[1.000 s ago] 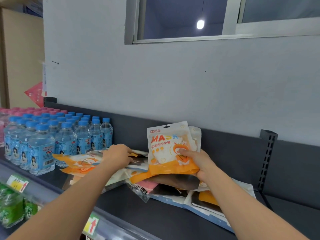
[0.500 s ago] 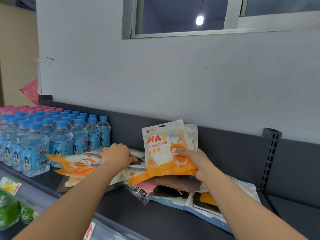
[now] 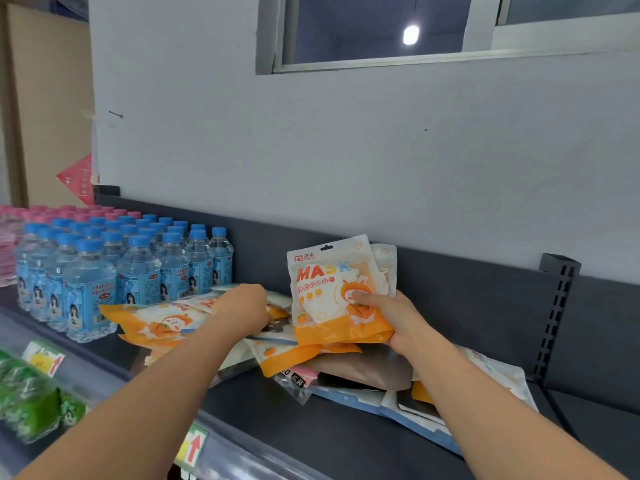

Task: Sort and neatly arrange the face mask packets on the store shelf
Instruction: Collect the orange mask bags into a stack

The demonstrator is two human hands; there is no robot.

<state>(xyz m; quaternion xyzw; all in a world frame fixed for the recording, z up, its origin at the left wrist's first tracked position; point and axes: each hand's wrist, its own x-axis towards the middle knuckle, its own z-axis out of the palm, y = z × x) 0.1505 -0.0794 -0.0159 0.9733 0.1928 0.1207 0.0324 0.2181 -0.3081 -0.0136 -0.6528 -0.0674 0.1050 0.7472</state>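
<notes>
My right hand [image 3: 391,318] grips upright orange-and-white mask packets [image 3: 329,292], thumb on the front, with a second packet behind the first. They stand above a loose heap of mask packets [image 3: 349,372] on the dark grey shelf [image 3: 311,431]. My left hand [image 3: 242,310] lies knuckles up on other orange packets [image 3: 159,323] flat at the heap's left end; its fingertips are hidden, curled down into the packets.
Rows of blue-capped water bottles [image 3: 138,268] stand left of the packets, pink-capped ones [image 3: 10,237] farther left. A perforated shelf upright [image 3: 554,320] rises at the right. Green items [image 3: 31,407] sit on the lower level behind price tags [image 3: 194,445].
The view has shifted a little; my left hand has slid slightly along the flat orange packets. My right hand keeps the upright packets in the same place.
</notes>
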